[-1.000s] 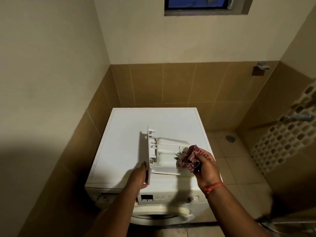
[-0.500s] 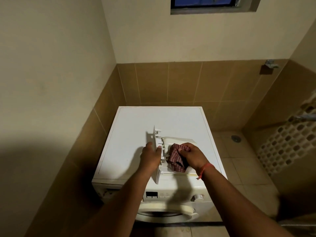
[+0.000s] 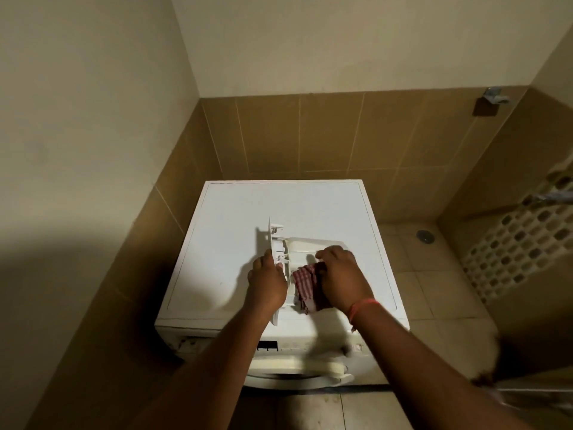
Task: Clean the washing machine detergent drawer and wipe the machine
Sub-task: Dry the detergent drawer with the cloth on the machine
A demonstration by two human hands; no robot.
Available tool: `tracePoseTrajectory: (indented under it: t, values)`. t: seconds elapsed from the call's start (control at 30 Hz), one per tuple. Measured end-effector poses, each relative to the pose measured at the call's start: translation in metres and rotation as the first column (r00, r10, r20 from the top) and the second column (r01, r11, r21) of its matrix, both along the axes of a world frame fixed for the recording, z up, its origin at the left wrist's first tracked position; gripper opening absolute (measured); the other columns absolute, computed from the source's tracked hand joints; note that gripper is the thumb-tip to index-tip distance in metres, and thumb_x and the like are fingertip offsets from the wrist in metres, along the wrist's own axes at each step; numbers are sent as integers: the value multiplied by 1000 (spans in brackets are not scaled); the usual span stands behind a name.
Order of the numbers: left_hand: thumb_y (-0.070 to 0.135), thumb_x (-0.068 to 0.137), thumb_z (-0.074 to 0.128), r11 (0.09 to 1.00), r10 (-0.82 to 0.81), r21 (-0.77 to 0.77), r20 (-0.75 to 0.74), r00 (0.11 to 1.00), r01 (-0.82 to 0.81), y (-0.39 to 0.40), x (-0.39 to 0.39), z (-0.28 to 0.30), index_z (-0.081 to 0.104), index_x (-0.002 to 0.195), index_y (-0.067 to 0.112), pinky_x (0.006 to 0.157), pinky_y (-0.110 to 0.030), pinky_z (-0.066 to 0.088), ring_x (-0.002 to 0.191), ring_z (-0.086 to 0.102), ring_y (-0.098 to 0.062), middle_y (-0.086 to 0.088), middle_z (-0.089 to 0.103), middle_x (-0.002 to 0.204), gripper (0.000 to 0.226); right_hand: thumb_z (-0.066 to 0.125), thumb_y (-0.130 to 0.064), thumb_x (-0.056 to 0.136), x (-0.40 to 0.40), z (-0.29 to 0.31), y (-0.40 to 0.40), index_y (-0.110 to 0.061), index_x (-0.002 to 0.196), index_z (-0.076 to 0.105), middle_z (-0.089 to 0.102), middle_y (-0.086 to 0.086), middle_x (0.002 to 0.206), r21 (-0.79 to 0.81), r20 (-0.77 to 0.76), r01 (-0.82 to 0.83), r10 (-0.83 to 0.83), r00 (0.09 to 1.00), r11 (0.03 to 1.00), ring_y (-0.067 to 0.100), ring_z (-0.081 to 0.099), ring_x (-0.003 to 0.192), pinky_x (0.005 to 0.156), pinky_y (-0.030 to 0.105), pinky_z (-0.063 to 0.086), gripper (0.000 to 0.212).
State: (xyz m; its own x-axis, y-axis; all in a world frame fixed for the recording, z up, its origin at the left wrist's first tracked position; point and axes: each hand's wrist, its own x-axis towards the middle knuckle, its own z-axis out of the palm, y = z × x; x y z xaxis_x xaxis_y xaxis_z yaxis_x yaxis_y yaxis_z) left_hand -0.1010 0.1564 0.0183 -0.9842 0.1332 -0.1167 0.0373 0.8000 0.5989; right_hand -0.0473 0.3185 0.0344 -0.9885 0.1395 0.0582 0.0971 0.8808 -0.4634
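Observation:
The white detergent drawer [image 3: 302, 246] lies on top of the white washing machine [image 3: 235, 231], its front panel standing upright on the left side. My left hand [image 3: 266, 282] grips that front panel. My right hand [image 3: 341, 279] presses a red-and-white checked cloth [image 3: 305, 282] into the drawer's near compartment. The cloth hides part of the drawer's inside. On the machine's front, the empty drawer slot [image 3: 192, 342] shows at the upper left, beside the control panel [image 3: 297, 344].
The machine stands in a corner with brown wall tiles [image 3: 328, 138] behind and to the left. A tiled floor with a round drain [image 3: 424, 236] lies to the right. A perforated block wall [image 3: 524, 243] and a tap [image 3: 496, 96] are at the right.
My left hand slid up from the panel's near end to its middle. My right hand moved the cloth from the drawer's right end into the compartment by the panel. The view tilted down.

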Motion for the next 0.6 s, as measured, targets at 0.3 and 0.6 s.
tracePoseTrajectory:
  t: [0.3,0.6]
  values:
    - [1,94,45,992,-123,31,-68,990,126,-4,-23,-3,5,155,13,120,-31,12,150,4,-24,-6,-5,164,74,51,-29,92,13,-45,-46,-4,139,50,48,14,145,213,-157,-163,198,968,963,31,42,137,117,44,31,54]
    - [-13,87,40,948,-103,308,56,993,81,1,-27,-10,0,155,22,121,-35,19,151,0,-18,-1,-11,163,87,68,-16,79,13,-37,-48,-11,124,61,54,14,111,79,-109,315,-306,946,946,34,48,107,88,43,51,46]
